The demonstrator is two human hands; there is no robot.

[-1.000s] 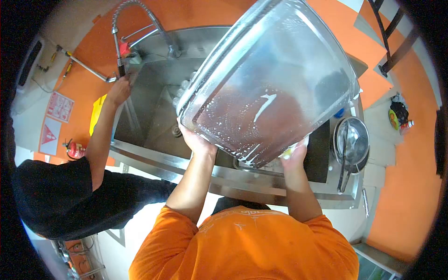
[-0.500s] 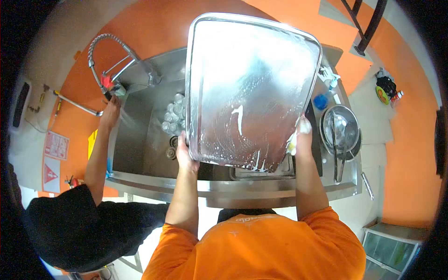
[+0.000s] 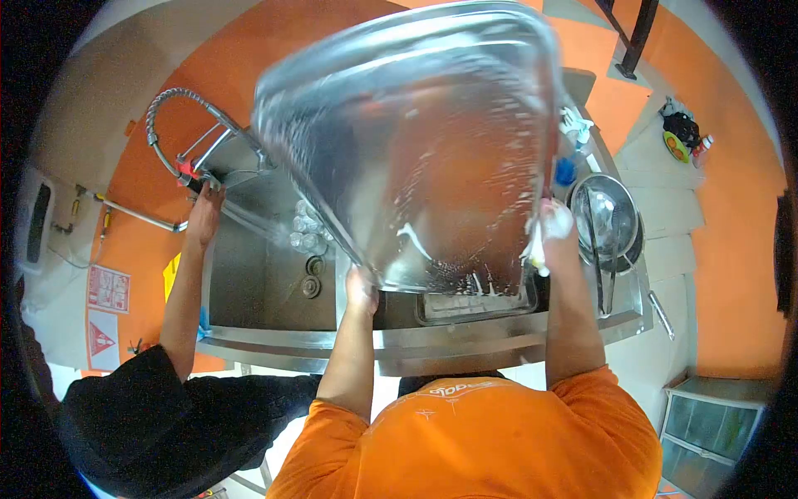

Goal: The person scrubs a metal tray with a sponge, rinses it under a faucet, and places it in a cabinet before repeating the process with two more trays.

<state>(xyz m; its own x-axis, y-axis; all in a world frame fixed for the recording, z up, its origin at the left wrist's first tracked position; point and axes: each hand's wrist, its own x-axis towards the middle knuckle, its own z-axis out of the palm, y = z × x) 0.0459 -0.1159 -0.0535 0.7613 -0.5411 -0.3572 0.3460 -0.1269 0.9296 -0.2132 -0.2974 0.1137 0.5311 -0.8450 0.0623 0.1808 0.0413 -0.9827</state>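
A large metal tray (image 3: 440, 183), streaked with soap suds and smeared by motion at its far end, is held up tilted over the sink. My left hand (image 3: 360, 291) grips its near left corner. On the right edge my right hand (image 3: 560, 231) is closed, covered in white foam. A foamy, yellowish sponge-like piece (image 3: 536, 254) shows between that hand and the tray; its exact shape is hidden by suds. Below the tray, another rectangular metal tray (image 3: 424, 318) lies in the right basin, mostly covered from view.
At the left, a co-worker's hand (image 3: 206, 218) holds a spray faucet (image 3: 193, 181) running water into the left basin (image 3: 249, 291). Clear glasses (image 3: 307, 237) stand there. A metal bowl (image 3: 619, 216) with tongs (image 3: 595, 249) sits on the right counter, near a blue item (image 3: 565, 171).
The tray has tilted and swung, its far left corner shifting left. Both my hands have moved slightly right with it. The co-worker's faucet now sends a visible spray into the left basin.
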